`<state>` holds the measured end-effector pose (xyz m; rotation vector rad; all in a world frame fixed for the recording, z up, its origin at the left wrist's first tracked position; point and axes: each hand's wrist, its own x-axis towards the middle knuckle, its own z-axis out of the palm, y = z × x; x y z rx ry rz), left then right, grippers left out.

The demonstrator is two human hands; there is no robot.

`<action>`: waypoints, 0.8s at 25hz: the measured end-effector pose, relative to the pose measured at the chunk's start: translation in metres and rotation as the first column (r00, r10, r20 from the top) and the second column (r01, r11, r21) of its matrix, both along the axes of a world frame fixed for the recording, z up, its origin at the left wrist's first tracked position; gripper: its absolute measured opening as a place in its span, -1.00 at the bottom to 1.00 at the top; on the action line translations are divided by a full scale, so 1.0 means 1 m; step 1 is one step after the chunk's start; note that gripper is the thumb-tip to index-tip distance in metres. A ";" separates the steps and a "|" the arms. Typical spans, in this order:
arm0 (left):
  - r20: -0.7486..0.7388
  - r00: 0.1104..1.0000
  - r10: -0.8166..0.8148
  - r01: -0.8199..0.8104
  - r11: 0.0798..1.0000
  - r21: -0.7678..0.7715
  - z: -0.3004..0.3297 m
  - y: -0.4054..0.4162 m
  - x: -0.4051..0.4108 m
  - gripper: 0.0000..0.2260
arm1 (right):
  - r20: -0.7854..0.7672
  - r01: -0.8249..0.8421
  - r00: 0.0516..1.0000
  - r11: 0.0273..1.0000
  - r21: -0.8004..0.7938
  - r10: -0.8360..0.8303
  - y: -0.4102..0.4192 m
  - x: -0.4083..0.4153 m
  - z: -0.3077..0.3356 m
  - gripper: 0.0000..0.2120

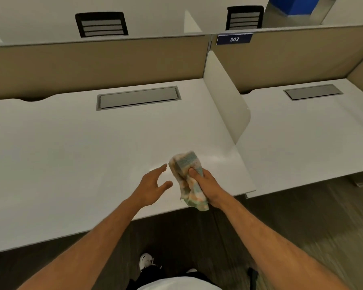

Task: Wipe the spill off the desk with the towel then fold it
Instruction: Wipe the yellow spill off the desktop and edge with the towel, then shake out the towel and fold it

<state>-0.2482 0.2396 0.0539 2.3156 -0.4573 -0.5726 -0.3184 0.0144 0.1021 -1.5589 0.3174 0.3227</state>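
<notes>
Towel (189, 181) bunched up in right hand (205, 183), fingers wrapped round it, held over near right part of white desk (71, 153), close to the divider panel (224, 97). Left hand (153, 185) just left of towel, fingers spread loose, not touching it.

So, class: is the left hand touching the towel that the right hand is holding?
Apart. The head view shows bare desk between the open left hand and the bunched towel gripped by the right hand.

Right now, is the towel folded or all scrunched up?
Scrunched up. The towel hangs bunched and crumpled in the right hand, with no neat folds.
</notes>
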 end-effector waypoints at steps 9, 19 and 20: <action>-0.421 0.899 0.120 -0.344 0.789 -0.509 0.070 -0.034 -0.002 -0.73 | -0.055 0.103 0.995 0.884 0.456 -0.087 0.008 0.033 0.040 -0.34; -0.252 0.925 0.284 -0.379 0.738 -0.559 0.107 -0.028 0.110 -0.82 | 0.259 0.150 0.958 0.986 -0.073 -0.126 0.007 0.141 0.066 -0.88; -0.221 0.921 0.321 -0.389 0.745 -0.542 0.106 -0.025 0.121 -0.87 | 0.273 0.168 0.952 0.983 -0.077 -0.142 0.006 0.151 0.068 -0.89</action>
